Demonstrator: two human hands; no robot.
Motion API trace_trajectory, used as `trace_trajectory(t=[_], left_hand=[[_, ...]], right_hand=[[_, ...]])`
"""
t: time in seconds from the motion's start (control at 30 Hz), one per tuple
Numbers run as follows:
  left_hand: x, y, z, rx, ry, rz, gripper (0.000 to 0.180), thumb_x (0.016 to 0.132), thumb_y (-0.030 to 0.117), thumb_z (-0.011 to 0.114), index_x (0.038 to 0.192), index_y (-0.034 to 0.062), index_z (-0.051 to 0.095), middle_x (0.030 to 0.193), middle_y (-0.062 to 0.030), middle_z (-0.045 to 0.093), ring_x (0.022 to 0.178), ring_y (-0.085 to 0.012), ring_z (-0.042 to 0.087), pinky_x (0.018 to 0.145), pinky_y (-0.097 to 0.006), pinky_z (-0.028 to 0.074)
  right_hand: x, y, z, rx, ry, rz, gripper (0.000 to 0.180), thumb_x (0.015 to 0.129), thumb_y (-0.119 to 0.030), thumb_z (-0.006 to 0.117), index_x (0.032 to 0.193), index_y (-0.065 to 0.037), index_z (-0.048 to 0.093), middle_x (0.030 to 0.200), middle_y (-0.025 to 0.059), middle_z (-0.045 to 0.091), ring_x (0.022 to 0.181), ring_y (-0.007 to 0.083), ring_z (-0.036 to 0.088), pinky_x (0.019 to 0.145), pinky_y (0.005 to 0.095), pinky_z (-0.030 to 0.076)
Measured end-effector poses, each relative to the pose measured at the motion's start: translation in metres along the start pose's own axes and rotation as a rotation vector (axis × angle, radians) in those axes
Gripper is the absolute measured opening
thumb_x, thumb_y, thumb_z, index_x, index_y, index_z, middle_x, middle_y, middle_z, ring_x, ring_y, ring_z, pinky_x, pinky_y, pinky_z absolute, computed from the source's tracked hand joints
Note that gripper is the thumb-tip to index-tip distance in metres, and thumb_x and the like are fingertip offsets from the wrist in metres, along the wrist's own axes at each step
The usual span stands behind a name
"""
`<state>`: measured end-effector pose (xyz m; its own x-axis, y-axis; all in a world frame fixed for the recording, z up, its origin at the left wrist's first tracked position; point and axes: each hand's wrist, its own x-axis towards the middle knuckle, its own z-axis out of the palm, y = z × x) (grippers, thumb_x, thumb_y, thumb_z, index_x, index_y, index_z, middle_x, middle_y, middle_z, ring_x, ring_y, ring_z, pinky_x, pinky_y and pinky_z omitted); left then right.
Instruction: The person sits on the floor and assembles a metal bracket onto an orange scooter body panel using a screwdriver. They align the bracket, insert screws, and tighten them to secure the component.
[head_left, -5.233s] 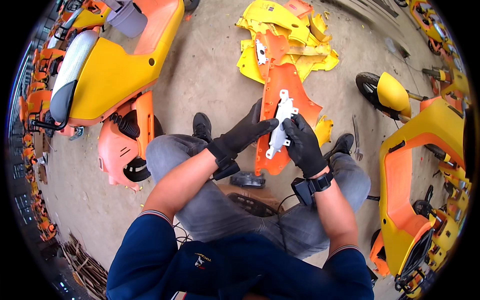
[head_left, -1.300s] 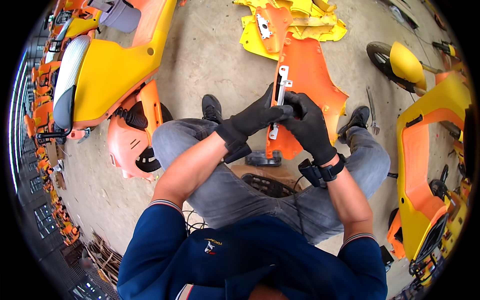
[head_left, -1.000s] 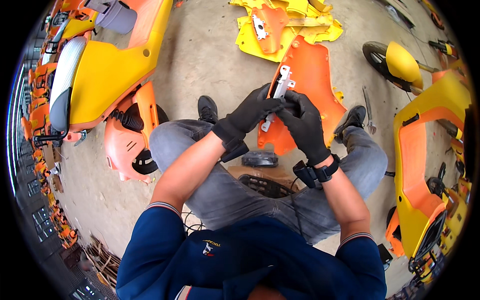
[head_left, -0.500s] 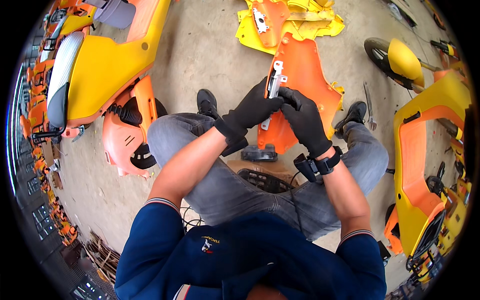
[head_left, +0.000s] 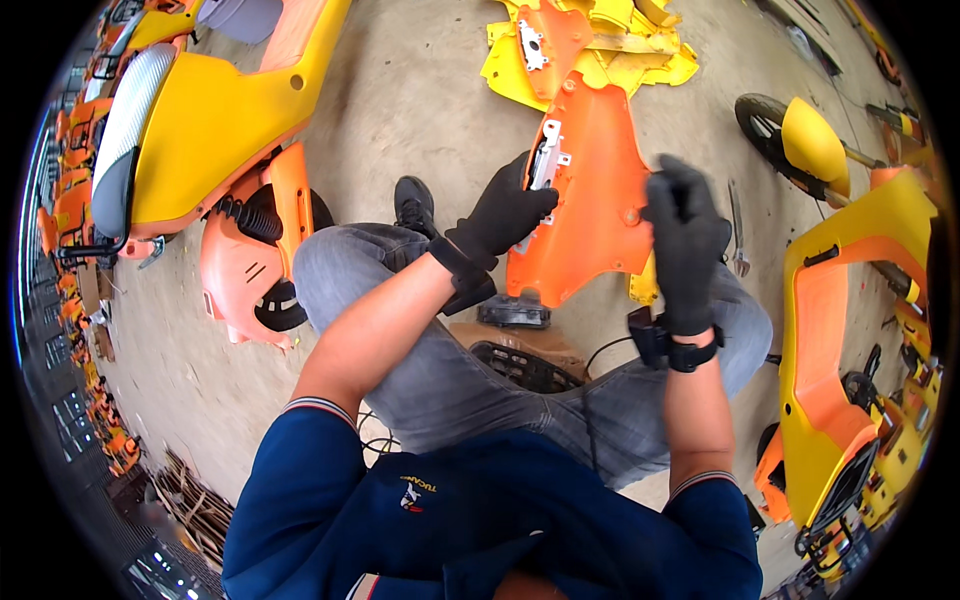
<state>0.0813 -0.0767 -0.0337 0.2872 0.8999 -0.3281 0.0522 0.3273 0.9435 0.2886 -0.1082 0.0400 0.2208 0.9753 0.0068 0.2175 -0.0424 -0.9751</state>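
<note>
My left hand (head_left: 503, 212), in a black glove, grips the left edge of an orange plastic body panel (head_left: 595, 200), thumb over its metal bracket (head_left: 545, 160). The panel is held tilted between my knees, its upper end pointing away from me. At the panel's right edge is my gloved right hand (head_left: 685, 245). Its fingers look bent but are smeared by motion, and I cannot tell whether they touch the panel or hold anything. A bit of yellow plastic (head_left: 643, 280) shows beside the panel's lower right corner.
Yellow and orange panels (head_left: 640, 55) lie piled on the floor ahead. A yellow-orange scooter (head_left: 215, 140) stands at left, another scooter body (head_left: 825, 290) at right. A wrench (head_left: 738, 230) lies near my right knee. Between my legs are a black part (head_left: 520, 365) and cardboard (head_left: 545, 345).
My right hand has come off the bracket and swung right to the panel's far edge. My left hand keeps its grip on the panel, which has shifted slightly.
</note>
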Motion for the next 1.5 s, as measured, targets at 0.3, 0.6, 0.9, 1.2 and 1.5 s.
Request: trace_trajectory(t=[0.3,0.6,0.9,1.2,1.5], left_hand=[[0.0,0.011,-0.002,-0.144,0.025,-0.052,0.042,0.084,0.006,0.062,0.125,-0.0031,0.056,0.099,-0.0079,0.067,0.081,-0.0138,0.061,0.077,-0.032,0.052],[0.001,0.008,-0.005,-0.032,0.016,0.007,0.041,0.084,0.008,0.066,0.122,-0.0028,0.057,0.1,-0.0081,0.067,0.082,-0.0146,0.062,0.078,-0.032,0.052],[0.0,0.017,-0.007,-0.103,-0.071,-0.006,0.044,0.089,0.017,0.07,0.126,-0.0017,0.056,0.101,-0.0047,0.066,0.082,-0.0088,0.061,0.073,-0.027,0.052],[0.008,0.012,-0.013,-0.483,-0.211,-0.12,0.052,0.096,0.02,0.067,0.139,-0.0014,0.048,0.118,-0.0062,0.065,0.099,-0.0111,0.065,0.088,-0.028,0.053],[-0.003,0.027,-0.009,-0.579,-0.321,-0.232,0.051,0.094,0.013,0.069,0.138,0.0014,0.048,0.12,-0.0072,0.066,0.107,-0.0162,0.067,0.091,-0.033,0.056]], right_hand=[[0.02,0.047,-0.036,0.236,-0.44,0.291,0.041,0.097,-0.019,0.067,0.13,0.003,0.057,0.112,0.0072,0.066,0.097,0.0122,0.061,0.086,0.0269,0.05],[0.014,0.058,-0.028,0.31,-0.365,0.38,0.037,0.097,-0.018,0.067,0.126,0.003,0.061,0.11,0.0052,0.069,0.094,0.0098,0.063,0.083,0.0271,0.052],[0.015,0.059,-0.032,0.29,-0.352,0.367,0.038,0.098,-0.022,0.066,0.127,0.003,0.06,0.112,0.0051,0.068,0.095,0.0095,0.062,0.084,0.027,0.051],[0.018,0.051,-0.036,0.269,-0.328,0.394,0.039,0.099,-0.026,0.065,0.127,0.001,0.06,0.111,0.0047,0.068,0.096,0.0093,0.063,0.084,0.027,0.052],[0.014,0.038,-0.034,0.284,-0.353,0.35,0.041,0.1,-0.035,0.063,0.121,0.001,0.062,0.098,0.0032,0.067,0.08,0.006,0.062,0.068,0.0221,0.05]])
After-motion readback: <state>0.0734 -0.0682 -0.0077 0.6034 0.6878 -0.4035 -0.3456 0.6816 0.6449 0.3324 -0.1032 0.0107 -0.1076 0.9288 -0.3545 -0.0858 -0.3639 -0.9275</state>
